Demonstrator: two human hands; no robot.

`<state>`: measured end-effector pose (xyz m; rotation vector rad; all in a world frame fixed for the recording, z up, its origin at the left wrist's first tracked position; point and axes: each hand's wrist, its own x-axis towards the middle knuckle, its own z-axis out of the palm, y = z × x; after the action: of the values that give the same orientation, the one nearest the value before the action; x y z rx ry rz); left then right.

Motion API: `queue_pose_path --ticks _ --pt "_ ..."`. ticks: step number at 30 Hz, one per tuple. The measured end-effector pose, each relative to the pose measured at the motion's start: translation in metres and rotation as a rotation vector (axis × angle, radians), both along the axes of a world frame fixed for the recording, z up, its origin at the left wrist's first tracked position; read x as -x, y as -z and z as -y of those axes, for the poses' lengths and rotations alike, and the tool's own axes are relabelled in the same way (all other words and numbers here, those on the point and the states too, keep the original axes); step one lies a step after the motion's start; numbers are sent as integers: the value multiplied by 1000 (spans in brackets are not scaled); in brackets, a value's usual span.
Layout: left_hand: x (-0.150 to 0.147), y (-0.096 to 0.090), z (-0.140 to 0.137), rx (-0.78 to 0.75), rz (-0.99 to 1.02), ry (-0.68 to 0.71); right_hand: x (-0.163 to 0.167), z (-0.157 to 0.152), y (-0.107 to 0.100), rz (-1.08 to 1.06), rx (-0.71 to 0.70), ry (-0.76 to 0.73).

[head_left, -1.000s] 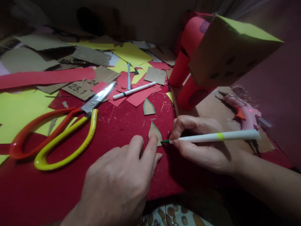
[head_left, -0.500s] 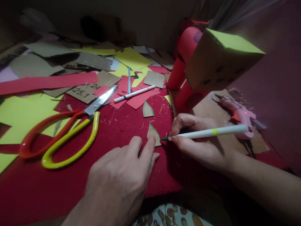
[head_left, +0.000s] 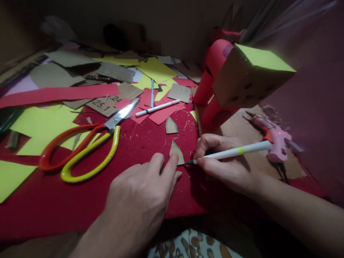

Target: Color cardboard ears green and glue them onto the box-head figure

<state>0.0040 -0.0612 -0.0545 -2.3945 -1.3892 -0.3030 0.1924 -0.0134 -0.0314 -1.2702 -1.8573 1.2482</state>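
1. Cardboard leaf (head_left: 176, 153), a small pointed cutout with a green edge, lies flat on the red cloth (head_left: 139, 143) just below the middle of the frame.
2. Left hand (head_left: 139, 195) rests palm down at lower centre, its fingertips (head_left: 172, 163) pressing the leaf's lower end; it pins the piece and grips nothing.
3. Right hand (head_left: 228, 168), right of centre, is closed around a white pen (head_left: 233, 152), whose green tip touches the leaf's right edge.
4. By its look the leaf is light, thin and fairly stiff; it would likely slide on the cloth or bend if pushed sideways, so pressing it flat near an end, away from the pen tip, seems the sound hold.
5. A second leaf (head_left: 171, 126) lies just above it.
6. Scissors (head_left: 88, 143) lie at centre left, a second pen (head_left: 157, 108) above centre.
7. A pink glue gun (head_left: 274, 141) sits at right, below a cardboard box (head_left: 247, 80) on red tubes (head_left: 212, 89).
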Motion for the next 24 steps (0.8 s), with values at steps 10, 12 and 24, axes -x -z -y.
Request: queue_pose_path --ticks 10,12,24 --pt "-2 -2 0 4 19 -14 6 1 0 -83 -18 104" --pt "-1 -2 0 -1 27 -14 6 2 1 -1 -112 84" --pt "-1 -3 0 24 34 -4 2 0 0 -5 -7 26"
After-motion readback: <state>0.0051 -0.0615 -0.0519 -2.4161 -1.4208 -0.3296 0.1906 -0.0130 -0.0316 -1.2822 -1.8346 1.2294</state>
